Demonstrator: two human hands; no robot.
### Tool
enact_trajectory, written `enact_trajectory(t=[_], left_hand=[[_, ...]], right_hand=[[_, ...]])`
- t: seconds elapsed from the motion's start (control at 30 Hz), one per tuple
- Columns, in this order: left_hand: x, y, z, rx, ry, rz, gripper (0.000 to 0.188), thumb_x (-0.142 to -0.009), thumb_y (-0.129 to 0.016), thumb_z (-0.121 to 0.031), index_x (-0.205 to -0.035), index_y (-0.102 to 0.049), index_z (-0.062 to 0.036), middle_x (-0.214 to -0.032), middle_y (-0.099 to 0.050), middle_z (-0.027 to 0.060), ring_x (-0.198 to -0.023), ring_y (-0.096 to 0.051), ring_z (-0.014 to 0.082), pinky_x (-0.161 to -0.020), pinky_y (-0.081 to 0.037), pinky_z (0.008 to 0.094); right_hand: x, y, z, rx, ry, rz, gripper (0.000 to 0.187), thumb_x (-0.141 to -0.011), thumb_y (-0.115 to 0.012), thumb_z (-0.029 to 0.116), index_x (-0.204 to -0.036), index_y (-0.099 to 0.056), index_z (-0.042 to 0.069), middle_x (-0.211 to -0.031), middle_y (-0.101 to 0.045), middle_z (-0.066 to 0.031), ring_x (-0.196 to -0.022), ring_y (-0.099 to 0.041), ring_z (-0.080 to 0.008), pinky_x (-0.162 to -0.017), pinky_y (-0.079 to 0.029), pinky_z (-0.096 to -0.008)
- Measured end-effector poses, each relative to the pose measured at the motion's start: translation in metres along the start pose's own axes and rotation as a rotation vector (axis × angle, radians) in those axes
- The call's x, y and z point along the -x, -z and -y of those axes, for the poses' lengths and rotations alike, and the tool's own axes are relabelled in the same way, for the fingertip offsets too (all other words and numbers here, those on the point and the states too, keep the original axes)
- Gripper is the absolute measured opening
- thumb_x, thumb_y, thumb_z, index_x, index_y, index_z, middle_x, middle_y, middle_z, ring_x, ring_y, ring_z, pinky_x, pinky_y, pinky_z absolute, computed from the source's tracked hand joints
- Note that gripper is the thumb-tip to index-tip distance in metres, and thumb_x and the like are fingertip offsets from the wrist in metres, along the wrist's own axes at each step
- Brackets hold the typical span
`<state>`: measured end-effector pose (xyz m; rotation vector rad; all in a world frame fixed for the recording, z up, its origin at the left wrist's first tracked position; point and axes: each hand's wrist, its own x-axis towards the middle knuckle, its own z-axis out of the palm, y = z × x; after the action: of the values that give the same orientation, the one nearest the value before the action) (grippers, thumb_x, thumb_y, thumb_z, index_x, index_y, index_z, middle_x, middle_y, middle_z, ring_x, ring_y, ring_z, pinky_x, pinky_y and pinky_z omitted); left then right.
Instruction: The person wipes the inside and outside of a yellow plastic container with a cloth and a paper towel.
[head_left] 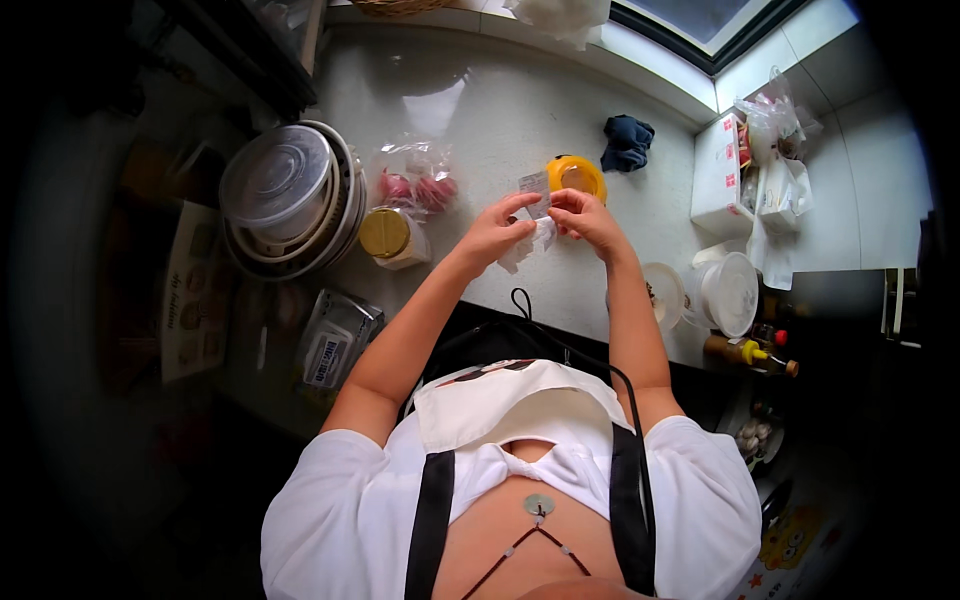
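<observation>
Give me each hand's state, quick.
Left hand: closed, fingertips pinching a thin, crinkled wrapper.
Right hand: closed, thumb and finger apparently pinching the same wrapper's other side.

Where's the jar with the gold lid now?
In the head view, the jar sits on the counter left of your left hand, beside the stacked bowls.

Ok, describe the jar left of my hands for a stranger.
On the pale counter, find the stack of dishes at the left. The jar is just right of it, on the near side of the clear bag. Unlike them, it has a gold lid.
</observation>
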<state>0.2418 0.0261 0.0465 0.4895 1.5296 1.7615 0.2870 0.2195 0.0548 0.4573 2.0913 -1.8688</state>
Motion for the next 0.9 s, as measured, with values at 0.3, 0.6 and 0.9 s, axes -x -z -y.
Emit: enact_trajectory(t=[0.3, 0.6, 0.9], left_hand=[[0.004, 0.004, -0.002, 0.184, 0.094, -0.025, 0.038, -0.081, -0.055, -0.014, -0.118, -0.052, -0.0078, -0.081, -0.055, -0.0002, -0.071, -0.05, 0.0069, -0.062, -0.042, 0.0206], [-0.007, 0.027, 0.006, 0.234, 0.077, -0.246, 0.028, -0.081, -0.053, -0.013, -0.107, -0.055, -0.0019, -0.084, -0.056, 0.0018, -0.067, -0.053, 0.0091, -0.058, -0.046, 0.0224], [-0.017, 0.023, 0.019, 0.15, 0.051, -0.241, 0.028, -0.08, -0.052, -0.013, -0.105, -0.057, -0.0002, -0.085, -0.058, 0.0019, -0.072, -0.053, 0.0091, -0.062, -0.043, 0.0223]], right_hand=[[0.003, 0.005, -0.001, -0.221, 0.083, -0.347, 0.012, -0.078, -0.061, 0.009, -0.09, -0.059, 0.011, -0.07, -0.055, 0.0035, -0.053, -0.044, -0.0032, -0.045, -0.035, -0.0162], [-0.041, 0.053, -0.037, 0.459, 0.181, -0.604, 0.018, -0.075, -0.057, 0.012, -0.089, -0.065, 0.004, -0.092, -0.062, -0.0102, -0.078, -0.062, -0.0197, -0.07, -0.051, -0.0292], [-0.039, 0.024, -0.027, 1.05, 0.144, -0.585, 0.019, -0.075, -0.062, 0.023, -0.089, -0.066, 0.011, -0.095, -0.06, -0.0105, -0.088, -0.059, -0.0263, -0.077, -0.048, -0.0365]])
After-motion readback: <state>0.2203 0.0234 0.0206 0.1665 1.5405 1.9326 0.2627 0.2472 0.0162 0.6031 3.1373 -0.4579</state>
